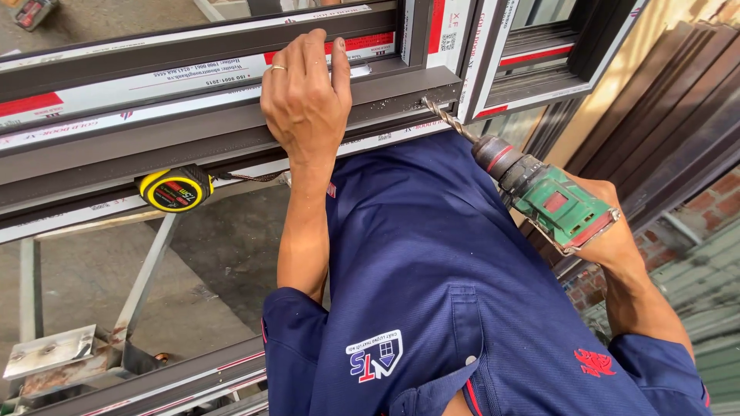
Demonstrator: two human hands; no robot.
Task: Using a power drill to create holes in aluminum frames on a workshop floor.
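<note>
My left hand (304, 100) lies palm down on a dark brown aluminium window frame (193, 142) covered in white and red protective film, fingers curled over its upper rail. A ring sits on one finger. My right hand (613, 239) grips a green power drill (555, 204). Its twist bit (445, 119) points up and left and meets the frame's near edge by the corner joint. My navy blue shirt (432, 293) fills the lower middle of the view.
A yellow and black tape measure (176, 190) hangs at the frame's lower edge on the left. A metal stand (139, 289) holds the frame above a concrete floor. Dark profiles (678, 115) lean at the right, beside a brick wall (717, 196).
</note>
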